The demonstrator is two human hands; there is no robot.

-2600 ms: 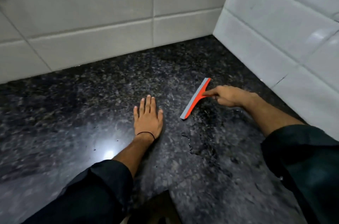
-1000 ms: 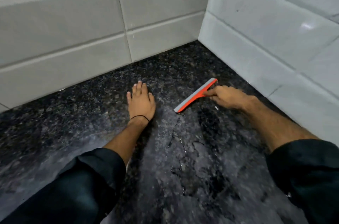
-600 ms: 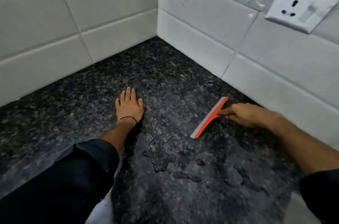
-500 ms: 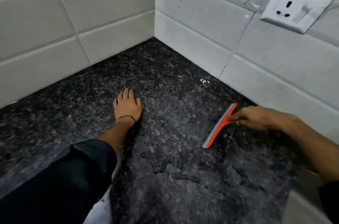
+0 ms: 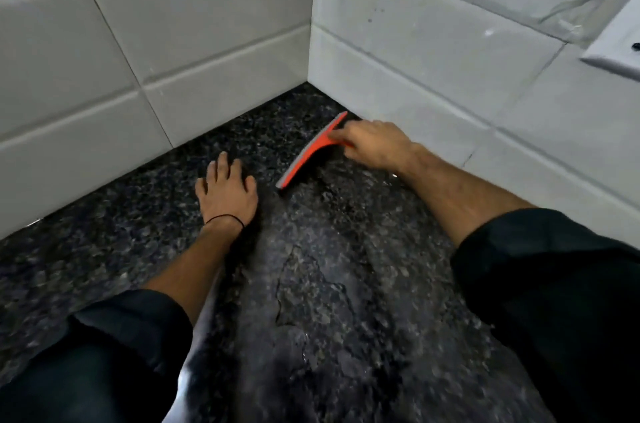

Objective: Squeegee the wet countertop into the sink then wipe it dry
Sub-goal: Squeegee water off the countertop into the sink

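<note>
An orange squeegee (image 5: 310, 152) with a grey rubber blade rests edge-down on the dark speckled granite countertop (image 5: 329, 284), close to the tiled corner. My right hand (image 5: 372, 143) is closed on its handle, with the blade running from the right wall toward my left hand. My left hand (image 5: 227, 192) lies flat on the counter, fingers apart, just left of the blade's near end. Patches and streaks of water show on the stone in front of the blade. No sink is in view.
White tiled walls (image 5: 173, 41) meet in a corner behind the squeegee. A white electrical socket (image 5: 620, 37) sits on the right wall at the frame's edge. Both dark sleeves fill the lower corners.
My right hand has carried the squeegee back and left into the wall corner. The view has turned, so the socket has slid to the right edge. My left hand stays flat on the counter.
</note>
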